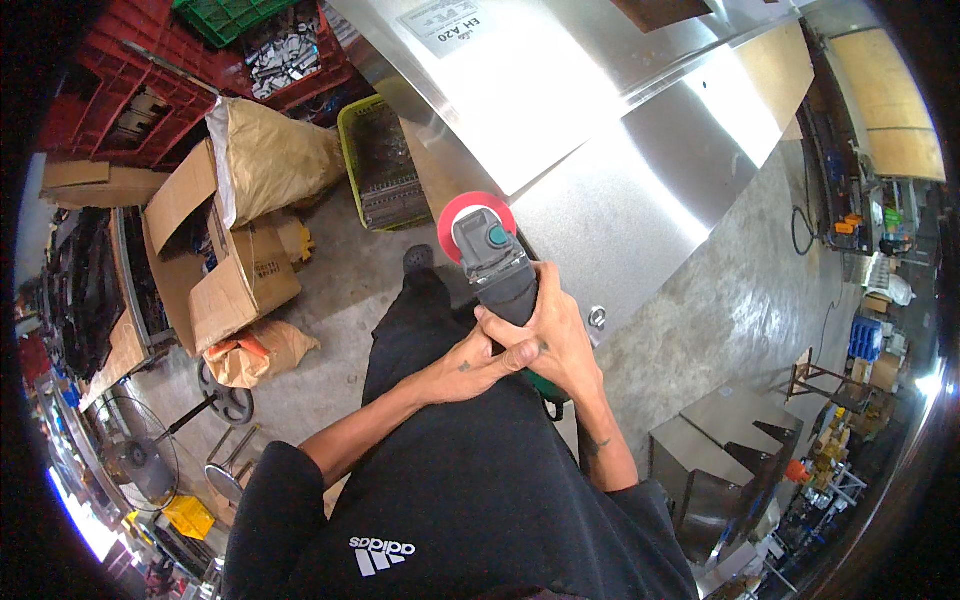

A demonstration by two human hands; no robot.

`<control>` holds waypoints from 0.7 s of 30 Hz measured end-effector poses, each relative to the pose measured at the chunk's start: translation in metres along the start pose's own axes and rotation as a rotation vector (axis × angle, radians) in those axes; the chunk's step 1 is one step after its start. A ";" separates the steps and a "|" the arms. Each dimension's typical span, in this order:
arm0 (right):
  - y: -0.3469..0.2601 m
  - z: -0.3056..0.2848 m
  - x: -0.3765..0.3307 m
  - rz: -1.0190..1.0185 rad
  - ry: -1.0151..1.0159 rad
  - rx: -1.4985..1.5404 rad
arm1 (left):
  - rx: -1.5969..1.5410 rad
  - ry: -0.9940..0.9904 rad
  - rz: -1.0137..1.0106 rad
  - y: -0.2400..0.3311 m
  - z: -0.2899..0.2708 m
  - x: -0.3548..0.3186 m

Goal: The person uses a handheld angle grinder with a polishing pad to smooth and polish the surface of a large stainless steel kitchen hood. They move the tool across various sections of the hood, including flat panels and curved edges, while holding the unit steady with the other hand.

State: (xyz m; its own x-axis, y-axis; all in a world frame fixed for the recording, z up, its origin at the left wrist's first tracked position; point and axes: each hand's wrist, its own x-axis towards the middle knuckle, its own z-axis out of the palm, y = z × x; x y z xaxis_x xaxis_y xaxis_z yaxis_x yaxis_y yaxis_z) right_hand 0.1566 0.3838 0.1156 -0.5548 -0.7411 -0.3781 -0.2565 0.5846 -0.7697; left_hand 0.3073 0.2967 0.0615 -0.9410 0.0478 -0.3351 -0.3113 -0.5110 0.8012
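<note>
An angle grinder [500,272] with a dark grey head and a teal button is held in front of my body. Its round disc [446,224], red at the rim and white inside, lies by the edge of the metal sheet [620,220]; whether they touch I cannot tell. My right hand [560,335] wraps around the grinder's body from the right. From the left, my left hand [482,366] closes on the same body, with its thumb crossing toward my right hand. Most of the grip is hidden under my hands.
Left of me stand an open cardboard box [235,285], a large paper sack [275,155] and a yellow-green bin [350,150] of metal parts. A standing fan [140,455] is at the lower left. Metal cabinets [715,440] stand at the right. A small metal ring [597,317] lies on the sheet's near corner.
</note>
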 end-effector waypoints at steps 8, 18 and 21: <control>-0.008 -0.002 -0.005 0.012 0.026 0.009 | 0.028 0.000 0.067 -0.005 0.000 -0.002; -0.017 -0.005 -0.011 -0.005 0.071 -0.015 | 0.079 -0.021 0.139 0.006 0.003 -0.005; -0.020 -0.007 -0.011 0.029 0.048 0.008 | 0.073 -0.013 0.132 0.006 0.004 -0.005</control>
State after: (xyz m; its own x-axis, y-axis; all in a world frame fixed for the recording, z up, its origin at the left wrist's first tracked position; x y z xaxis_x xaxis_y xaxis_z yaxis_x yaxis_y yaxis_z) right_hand 0.1624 0.3823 0.1386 -0.5990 -0.7074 -0.3752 -0.2334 0.6025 -0.7632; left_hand 0.3102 0.2968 0.0698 -0.9759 -0.0048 -0.2183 -0.1929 -0.4494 0.8722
